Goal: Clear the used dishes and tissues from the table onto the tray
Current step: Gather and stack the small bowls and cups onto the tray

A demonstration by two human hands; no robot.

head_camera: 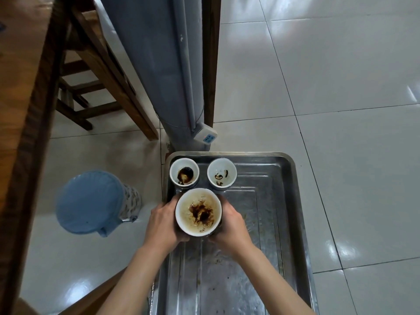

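Glossy white floor tiles (329, 76) fill the room below, with a metal tray (293, 201) standing over them beside a grey pillar (159, 64). Over the near-left part of that tray is the large white bowl (198, 212), streaked with dark sauce dregs — the left hand (162, 220) and right hand (231, 225) cup it from either side, fingers curled round its wall and partly hidden beneath it. Whether its base is touching the tray floor cannot be told from this angle.

Just beyond it, along the tray's far edge, sit two small white cups: the left cup (184, 174) with a dark puddle at the bottom, the right cup (221, 173) with a few brown scraps. The bowl's far rim lies very close to both.

The step in hand looks like setting the bowl down. To do it well, keep it level so the residue stays put, lower it straight, and leave a little gap from the cups so nothing clinks or tips — then slide the fingers out sideways, not upward.

Further out, a blue-lidded bin (91, 201) stands on the floor to the left, a wooden chair (97, 71) behind it, and the wooden table edge (29, 110) runs down the left side. A power strip (205, 137) hangs at the pillar's foot.
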